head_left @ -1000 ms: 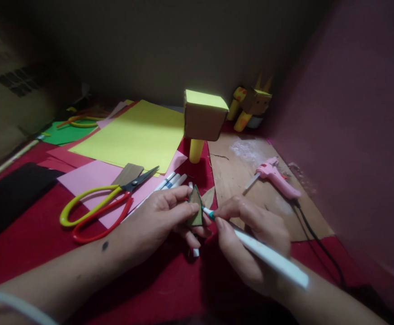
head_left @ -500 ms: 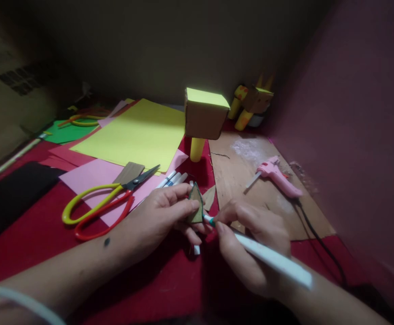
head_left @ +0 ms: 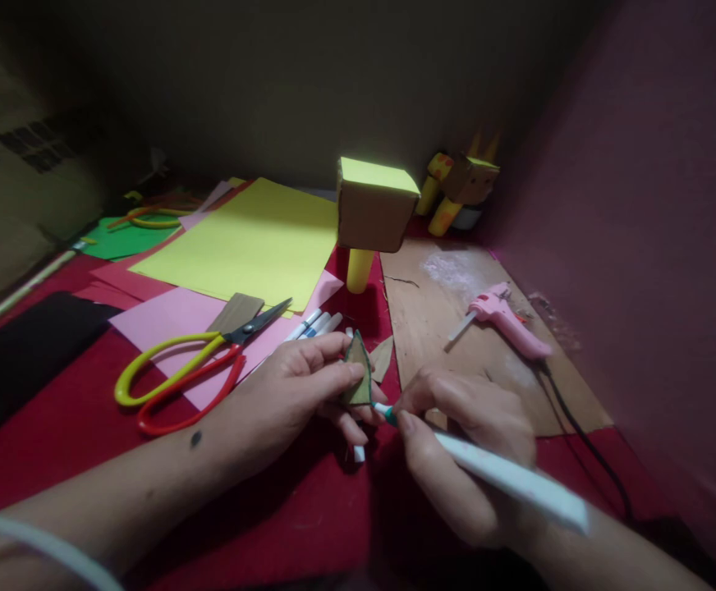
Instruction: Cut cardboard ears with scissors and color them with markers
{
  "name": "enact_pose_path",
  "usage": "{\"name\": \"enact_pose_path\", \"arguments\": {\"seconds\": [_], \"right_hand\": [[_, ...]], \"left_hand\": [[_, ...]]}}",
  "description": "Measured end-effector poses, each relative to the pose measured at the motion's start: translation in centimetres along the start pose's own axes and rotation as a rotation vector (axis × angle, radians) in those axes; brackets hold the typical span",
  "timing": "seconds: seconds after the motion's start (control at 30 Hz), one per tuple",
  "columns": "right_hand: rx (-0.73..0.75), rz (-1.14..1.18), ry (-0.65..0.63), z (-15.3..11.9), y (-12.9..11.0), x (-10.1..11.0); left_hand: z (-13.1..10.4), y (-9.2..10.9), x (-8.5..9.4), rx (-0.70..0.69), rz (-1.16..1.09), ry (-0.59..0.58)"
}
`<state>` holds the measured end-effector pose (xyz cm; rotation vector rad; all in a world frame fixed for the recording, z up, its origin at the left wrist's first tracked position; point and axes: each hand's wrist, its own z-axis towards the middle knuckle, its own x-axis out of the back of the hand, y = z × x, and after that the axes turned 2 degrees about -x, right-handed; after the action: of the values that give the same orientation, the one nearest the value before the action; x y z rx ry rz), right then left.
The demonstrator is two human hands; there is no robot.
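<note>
My left hand [head_left: 314,382] pinches a small pointed cardboard piece [head_left: 358,382] with a dark green line along its edges. A thin white stick [head_left: 359,453], perhaps a marker cap or pen, pokes out below the fingers of that hand. In my right hand [head_left: 462,443] is a white felt-tip marker [head_left: 511,478] with a green collar, its tip at the lower right corner of the piece. Another pointed cardboard piece [head_left: 383,359] lies on the red cloth just behind. Several white markers [head_left: 314,323] rest beyond my left fingers.
Yellow-and-red-handled scissors [head_left: 191,373] lie on pink paper [head_left: 167,318], near yellow sheets [head_left: 253,238]. A cardboard box on a yellow leg [head_left: 375,215] stands at the centre back. On a brown board [head_left: 419,328] rests a corded pink glue gun [head_left: 509,320]. A giraffe-like cardboard figure [head_left: 462,185] stands farther back.
My right hand has shifted slightly right and down with the marker, whose tip moved from the piece's right edge to its lower corner. The left hand stays nearly still.
</note>
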<state>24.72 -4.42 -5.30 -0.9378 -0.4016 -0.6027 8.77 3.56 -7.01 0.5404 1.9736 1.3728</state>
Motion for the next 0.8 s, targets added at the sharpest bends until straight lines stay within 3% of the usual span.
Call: {"name": "enact_pose_path", "arguments": {"seconds": [0.8], "right_hand": [[-0.029, -0.028, 0.017, 0.02, 0.26, 0.03]], "left_hand": [[-0.35, 0.54, -0.48, 0.057, 0.068, -0.007]]}}
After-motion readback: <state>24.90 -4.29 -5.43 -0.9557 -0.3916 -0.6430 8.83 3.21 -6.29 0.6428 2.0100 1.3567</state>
